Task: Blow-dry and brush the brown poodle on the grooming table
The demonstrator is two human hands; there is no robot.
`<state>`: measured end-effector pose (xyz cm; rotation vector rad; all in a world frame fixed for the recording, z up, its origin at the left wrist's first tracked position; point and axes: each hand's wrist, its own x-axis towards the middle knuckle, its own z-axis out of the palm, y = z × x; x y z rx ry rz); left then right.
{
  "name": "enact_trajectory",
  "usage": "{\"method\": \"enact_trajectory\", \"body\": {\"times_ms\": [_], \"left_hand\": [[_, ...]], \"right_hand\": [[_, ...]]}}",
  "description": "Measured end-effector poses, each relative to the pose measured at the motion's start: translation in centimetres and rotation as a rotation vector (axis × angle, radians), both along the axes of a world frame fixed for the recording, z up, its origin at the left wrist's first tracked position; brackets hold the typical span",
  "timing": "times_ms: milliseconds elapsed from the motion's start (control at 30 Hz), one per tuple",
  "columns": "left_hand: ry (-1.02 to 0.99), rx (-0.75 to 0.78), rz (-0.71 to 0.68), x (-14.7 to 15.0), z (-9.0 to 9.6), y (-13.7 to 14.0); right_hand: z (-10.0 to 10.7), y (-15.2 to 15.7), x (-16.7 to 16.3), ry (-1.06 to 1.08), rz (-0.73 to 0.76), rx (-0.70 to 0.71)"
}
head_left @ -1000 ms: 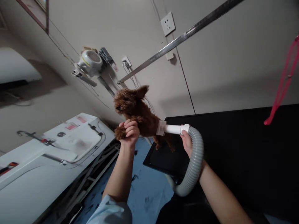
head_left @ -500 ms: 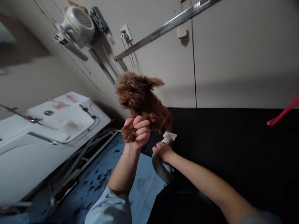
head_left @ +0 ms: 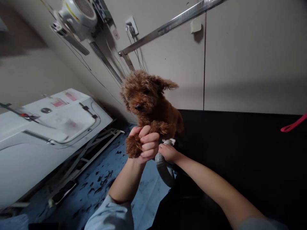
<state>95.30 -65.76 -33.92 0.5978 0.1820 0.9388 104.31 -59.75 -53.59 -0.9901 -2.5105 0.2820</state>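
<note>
The left hand [head_left: 149,144], curled tight, is clasping the paw [head_left: 133,147] of a brown dog [head_left: 155,102] (upright at a black table [head_left: 240,150]) while the right hand [head_left: 168,152] is gripping a grey hose [head_left: 163,169].

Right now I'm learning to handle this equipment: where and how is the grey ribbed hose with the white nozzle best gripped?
Probably just behind the white nozzle, where the bare right hand holds it, coming from the right: below, the grey ribbed hose bends downward, while the left hand, holding the curly brown dog's foreleg, crowds the left.
</note>
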Motion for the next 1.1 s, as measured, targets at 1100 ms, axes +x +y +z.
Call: {"method": "enact_trajectory", "body": {"times_ms": [1100], "left_hand": [[0.053, -0.068, 0.035, 2.3, 1.3, 0.7]], "right_hand": [[-5.0, -0.5, 8.3, 1.806, -0.695, -0.362]]}}
